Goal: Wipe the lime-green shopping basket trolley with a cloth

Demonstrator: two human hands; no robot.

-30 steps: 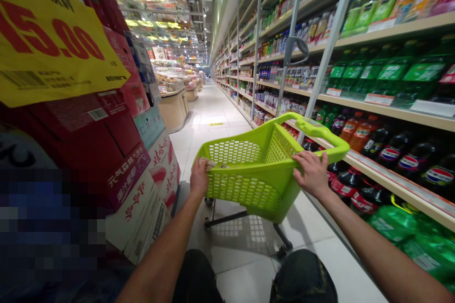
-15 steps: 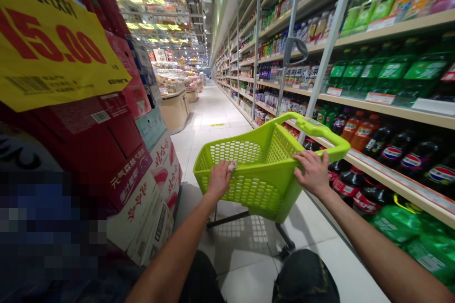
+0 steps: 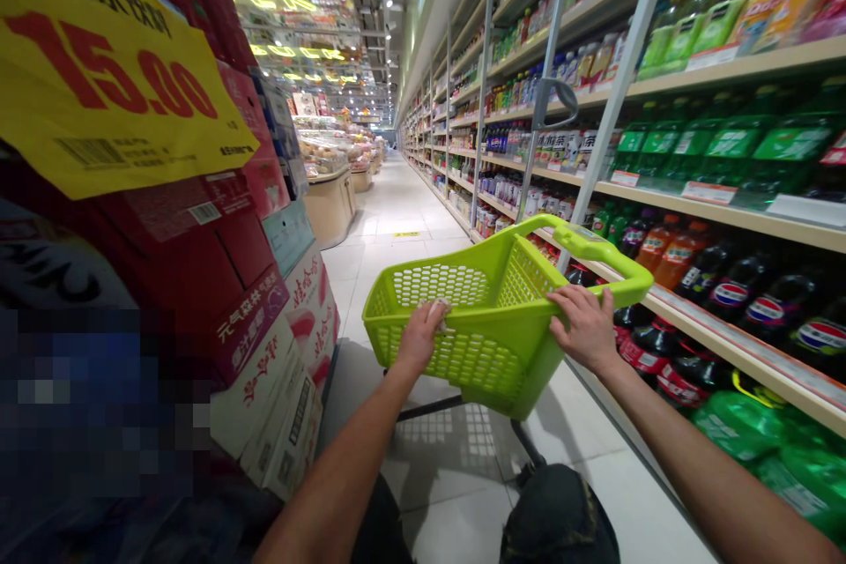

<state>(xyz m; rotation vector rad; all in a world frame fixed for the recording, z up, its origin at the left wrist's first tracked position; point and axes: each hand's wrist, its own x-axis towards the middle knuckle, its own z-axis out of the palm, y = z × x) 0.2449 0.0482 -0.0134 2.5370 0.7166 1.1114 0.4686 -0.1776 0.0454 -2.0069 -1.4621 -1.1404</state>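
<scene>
Shopping cart (image 3: pixel 502 335) stood on aisle floor (image 3: pixel 374 251), between stacked cartons (image 3: pixel 241 264) and drink shelves (image 3: pixel 760 221). Left hand (image 3: pixel 419 337) pinched crumpled wipe (image 3: pixel 441 312) against near rim (image 3: pixel 506 314); right hand (image 3: pixel 585 326) lay over rim near handle (image 3: pixel 627 285), grip unclear. Rim wiping looked under way; how much was done or left, could not tell. Long axis slanted across aisle: front left, handle right.

Head camera, one: worn on your head, looking forward and down along the aisle (image 3: pixel 389 220), your left hand (image 3: pixel 419 337), right hand (image 3: pixel 587 324) and the green cart (image 3: pixel 493 317) close below centre, stacked cartons (image 3: pixel 198 251) near at left, drink shelves (image 3: pixel 746 218) receding at right.
</scene>
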